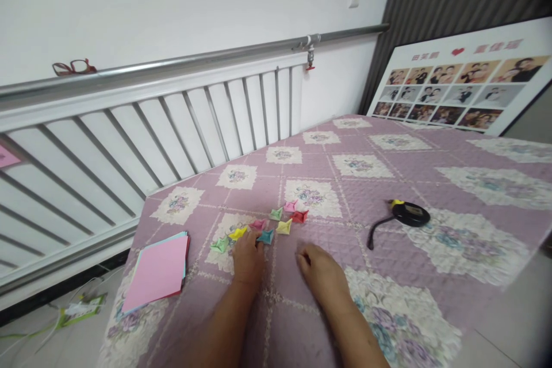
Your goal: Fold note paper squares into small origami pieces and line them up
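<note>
Several small folded paper boats lie grouped on the cloth. My left hand (249, 257) is over the near side of the group, fingers bent and closed at the left end of a teal paper boat (265, 236). Right above those fingers are a yellow paper boat (238, 233) and a dark pink one (257, 224). A green boat (220, 245) lies to the left. Farther right are a pale yellow boat (284, 227), a red one (299, 217), a light pink one (290, 206) and a pale green one (276, 214). My right hand (322, 273) rests curled on the cloth, apart from the boats, with nothing visible in it.
A stack of coloured paper squares (157, 271), pink on top, lies at the left edge. To the right is a black and yellow tape measure (409, 214) with a strap. A white radiator (207, 121) borders the far side of the purple patterned cloth (302, 310). A photo board (457, 83) stands behind.
</note>
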### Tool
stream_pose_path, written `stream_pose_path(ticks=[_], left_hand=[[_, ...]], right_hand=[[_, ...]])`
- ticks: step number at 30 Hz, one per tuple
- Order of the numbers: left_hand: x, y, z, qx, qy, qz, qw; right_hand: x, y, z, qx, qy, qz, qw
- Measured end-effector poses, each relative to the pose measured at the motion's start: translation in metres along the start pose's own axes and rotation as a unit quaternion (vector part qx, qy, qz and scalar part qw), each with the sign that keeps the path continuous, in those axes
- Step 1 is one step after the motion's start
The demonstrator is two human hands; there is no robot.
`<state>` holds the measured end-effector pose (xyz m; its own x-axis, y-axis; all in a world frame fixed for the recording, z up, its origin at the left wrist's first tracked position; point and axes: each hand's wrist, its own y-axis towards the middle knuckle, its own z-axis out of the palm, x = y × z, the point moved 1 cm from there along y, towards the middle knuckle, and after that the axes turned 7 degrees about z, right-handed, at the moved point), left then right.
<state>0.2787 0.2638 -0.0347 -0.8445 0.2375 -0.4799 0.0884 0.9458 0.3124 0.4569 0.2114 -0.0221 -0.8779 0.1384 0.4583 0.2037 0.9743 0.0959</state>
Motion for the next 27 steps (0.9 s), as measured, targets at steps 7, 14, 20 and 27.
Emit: stream_pose_path(ticks=[7,14,20,27], left_hand=[[0.002,0.000,0.000,-0.007,-0.012,0.003,1.000],[0.005,0.000,0.002,-0.014,-0.032,0.010,0.999],[0.009,0.000,0.005,-0.020,-0.056,0.005,0.998],[0.015,-0.019,-0.005,-0.019,-0.079,0.011,0.997]], right_hand=[[0.000,-0.001,-0.001,-0.004,0.002,-0.001,1.000],[0.000,-0.001,-0.001,-0.011,0.003,-0.005,1.000],[-0.002,0.000,0.002,-0.020,0.005,-0.008,1.000],[-0.005,-0.001,0.005,-0.036,0.016,-0.029,0.999]])
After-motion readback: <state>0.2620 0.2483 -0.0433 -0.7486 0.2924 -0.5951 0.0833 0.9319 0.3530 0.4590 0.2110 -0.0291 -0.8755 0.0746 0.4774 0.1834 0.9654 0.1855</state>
